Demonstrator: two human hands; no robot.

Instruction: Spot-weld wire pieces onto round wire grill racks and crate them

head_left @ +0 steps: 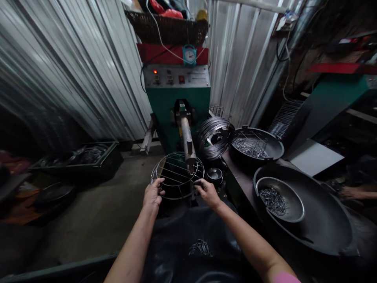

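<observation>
A round wire rack [176, 169], with two rings and parallel bars, sits level under the metal rod [187, 143] of a green spot-welding machine [176, 94]. My left hand [153, 192] is closed on the rack's near left rim, thumb on top. At the near right rim, just below the rod's tip, my right hand [207, 192] is pinched; whether it grips the rim or a small piece of wire is hidden. Several small bent wires [200, 247] lie on the black apron [176, 236] over my lap.
To the right are a wire coil [215, 137], a black pan [278, 145] of wire pieces, and a large pan [326, 220] holding a steel bowl [297, 196] of small wires. A co-worker's hand [350, 192] shows at far right. A green bin [112, 151] stands on the left.
</observation>
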